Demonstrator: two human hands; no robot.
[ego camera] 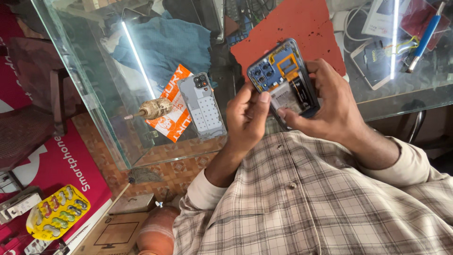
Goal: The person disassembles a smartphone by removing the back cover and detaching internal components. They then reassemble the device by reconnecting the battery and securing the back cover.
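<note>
Two hands hold an opened smartphone (284, 80) above the near edge of a glass table (94, 94), its blue inner frame and battery showing. Left hand (247, 115) grips the lower left edge, thumb pressed flat on the rim (the other fingers are hidden behind). Right hand (332, 106) cups the right side, thumb on the battery, fingers curled round the edge. Nearby on the glass lie a grey back cover (204, 106), an orange packet (171, 115) and a wooden-handled tool (152, 109).

A glass counter over a tiled floor

We see a glass table (94, 94) reflecting bright tube lights (138, 59), patterned orange floor tiles (174, 172) beneath it, a dark wooden chair (33, 118) and a red banner (66, 165) alongside.
</note>
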